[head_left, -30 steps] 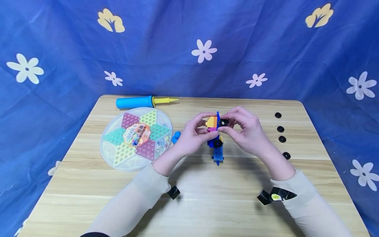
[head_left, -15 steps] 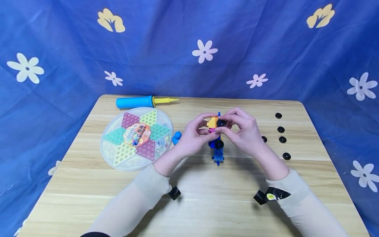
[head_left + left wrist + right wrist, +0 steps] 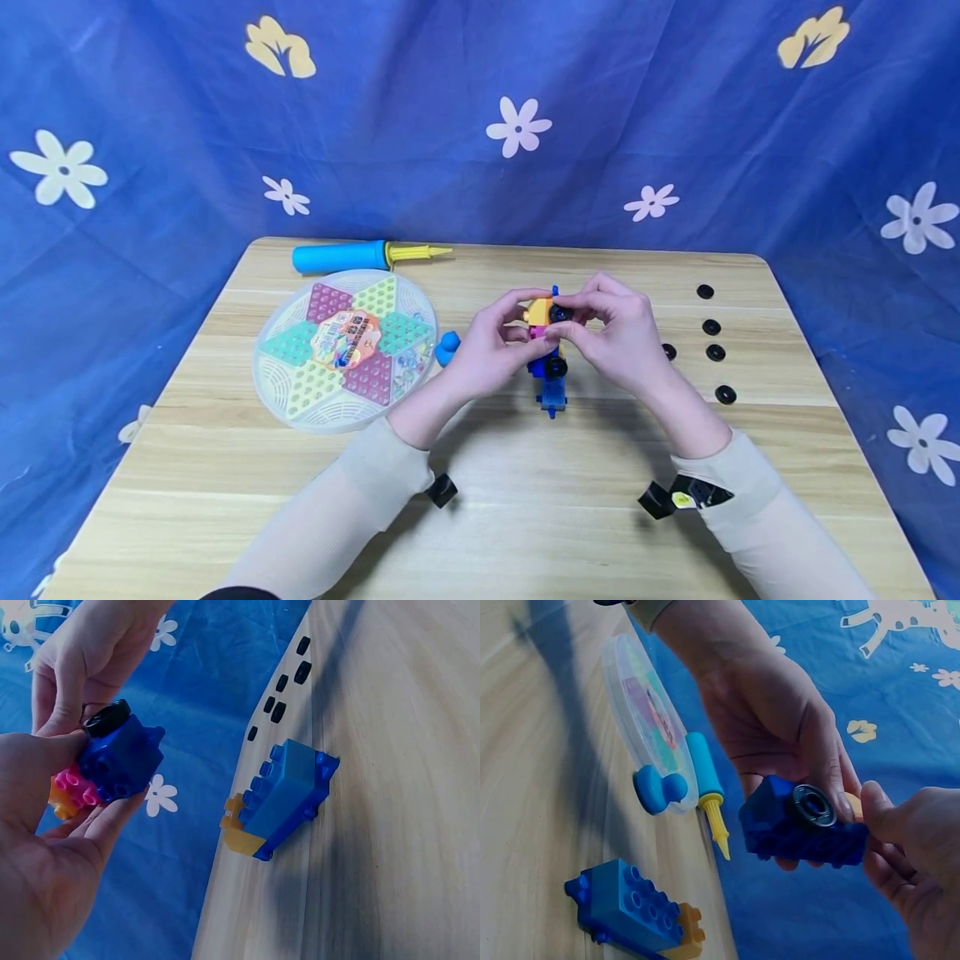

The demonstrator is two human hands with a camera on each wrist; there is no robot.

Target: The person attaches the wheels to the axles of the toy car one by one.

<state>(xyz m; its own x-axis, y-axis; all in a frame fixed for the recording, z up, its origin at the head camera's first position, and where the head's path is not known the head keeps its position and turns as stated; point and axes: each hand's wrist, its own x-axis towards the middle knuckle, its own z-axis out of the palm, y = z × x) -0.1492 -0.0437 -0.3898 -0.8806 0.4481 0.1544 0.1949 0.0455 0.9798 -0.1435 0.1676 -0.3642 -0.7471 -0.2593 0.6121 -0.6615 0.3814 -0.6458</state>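
Note:
My left hand (image 3: 491, 342) grips a toy block vehicle (image 3: 124, 761) of dark blue, pink and orange-yellow bricks, held above the table. A black wheel (image 3: 814, 806) sits on the vehicle's side, at its near end. At the far end my right hand (image 3: 611, 333) pinches another black wheel (image 3: 559, 313) against the same side; whether that wheel is seated cannot be seen. The right fingertips hide part of the bricks. Below the hands, a second block vehicle (image 3: 281, 795), blue with a yellow brick at one end and no wheels showing, stands on the table.
Several loose black wheels (image 3: 716, 353) lie on the right of the wooden table (image 3: 525, 517). A round Chinese checkers board (image 3: 273, 379) lies at left, with a blue-and-yellow hand pump (image 3: 341, 257) behind it. A small blue knobbed object (image 3: 447, 348) stands by the left wrist.
My right hand has moved slightly left, bringing its wheel from the vehicle's edge to against its side. One loose wheel has come into view beside the right wrist. The left hand stays nearly still.

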